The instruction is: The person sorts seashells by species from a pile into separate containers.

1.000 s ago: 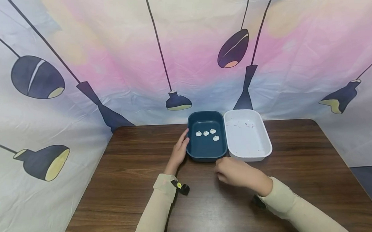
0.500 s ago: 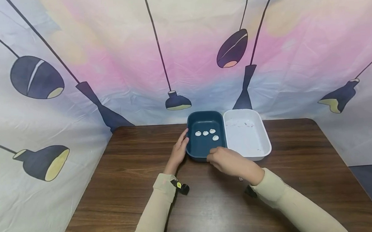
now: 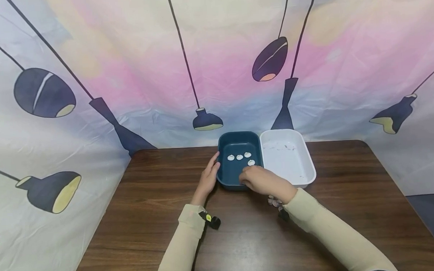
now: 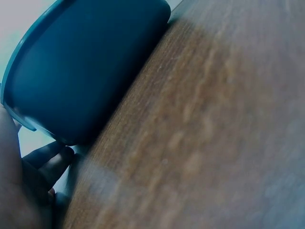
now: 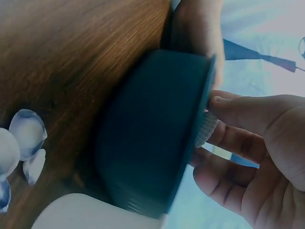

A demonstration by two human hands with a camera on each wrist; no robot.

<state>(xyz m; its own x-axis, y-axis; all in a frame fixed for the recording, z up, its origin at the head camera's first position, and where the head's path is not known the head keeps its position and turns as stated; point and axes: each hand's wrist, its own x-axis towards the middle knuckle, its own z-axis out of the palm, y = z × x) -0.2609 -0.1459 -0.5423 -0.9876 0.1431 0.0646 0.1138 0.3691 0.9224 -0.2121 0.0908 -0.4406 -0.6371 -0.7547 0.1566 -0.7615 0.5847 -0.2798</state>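
A dark teal dish [image 3: 230,173] stands at the back of the table, with several small white shells [image 3: 239,157] on its floor. My left hand [image 3: 206,181] rests along the dish's left wall, its fingers extended; the left wrist view has the fingers [image 4: 56,164] right at the dish's corner. Over the dish's front right rim, my right hand [image 3: 267,181] pinches a ribbed white shell [image 5: 207,129] between thumb and fingers. Behind the right wrist, several loose shells [image 3: 274,202] lie on the table, white and purplish in the right wrist view.
A white dish [image 3: 287,161] stands against the teal dish's right side, with small dark specks on its floor. Both are near the far edge of the brown wooden table [image 3: 163,233]. A painted cloth backdrop [image 3: 146,66] hangs close behind.
My right hand has moved left and forward from in front of the dishes to over the teal dish's front rim, bringing loose shells behind it into view. My left hand has stayed put.
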